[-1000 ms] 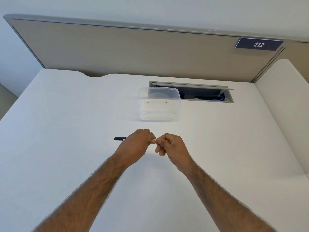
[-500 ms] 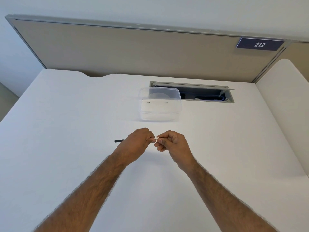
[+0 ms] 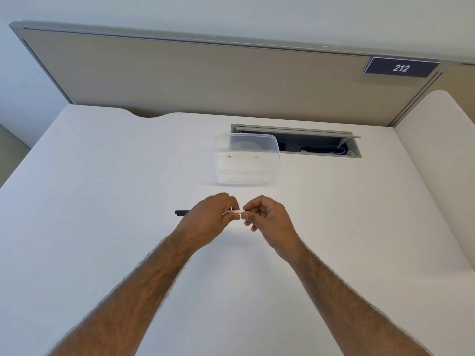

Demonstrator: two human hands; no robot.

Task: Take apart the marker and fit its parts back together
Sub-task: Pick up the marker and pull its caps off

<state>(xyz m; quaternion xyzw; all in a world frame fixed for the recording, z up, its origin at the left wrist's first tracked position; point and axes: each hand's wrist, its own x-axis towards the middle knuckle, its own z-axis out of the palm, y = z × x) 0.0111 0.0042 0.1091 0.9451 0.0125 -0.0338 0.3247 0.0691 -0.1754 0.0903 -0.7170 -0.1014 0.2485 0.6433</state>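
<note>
I hold the marker level over the white desk [image 3: 102, 227]. My left hand [image 3: 208, 219] grips its body, and the black end of the marker [image 3: 181, 213] sticks out to the left of that hand. A short white stretch of the marker [image 3: 236, 211] shows in the gap between my hands. My right hand [image 3: 267, 217] pinches the right end of that white stretch between thumb and fingertips. The rest of the marker is hidden inside my fingers.
A clear plastic container [image 3: 246, 160] stands on the desk just behind my hands. An open cable slot [image 3: 321, 145] lies behind it to the right. A beige partition [image 3: 205, 80] with a "212" sign [image 3: 401, 68] closes off the back edge.
My hands have drawn slightly apart, so more of the white part shows between them. My right hand has shifted a little to the right.
</note>
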